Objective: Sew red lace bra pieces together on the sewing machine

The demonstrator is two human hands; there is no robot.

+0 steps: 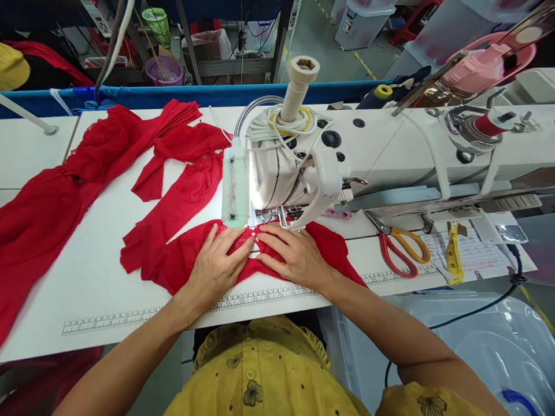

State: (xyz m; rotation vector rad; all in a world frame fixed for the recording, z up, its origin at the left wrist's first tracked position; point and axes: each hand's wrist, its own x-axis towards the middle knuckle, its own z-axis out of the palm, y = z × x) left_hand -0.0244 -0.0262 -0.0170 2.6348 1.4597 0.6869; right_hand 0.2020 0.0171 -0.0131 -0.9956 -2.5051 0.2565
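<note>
Both my hands lie on a red lace-edged garment piece, pressing it on the white sewing table just in front of the needle area. My left hand rests with fingers stretched over the cloth, left of a small gap where white shows through. On the right side of that gap, my right hand is laid flat with its fingers extended. Above them stands the white sewing machine, its presser foot close to my fingertips. A pale green guard plate hides part of the cloth.
More red garment pieces trail over the table's left. Scissors with red and orange handles, a yellow measuring tape and a paper sheet lie at right. A printed ruler runs along the front edge. A clear plastic bin stands below right.
</note>
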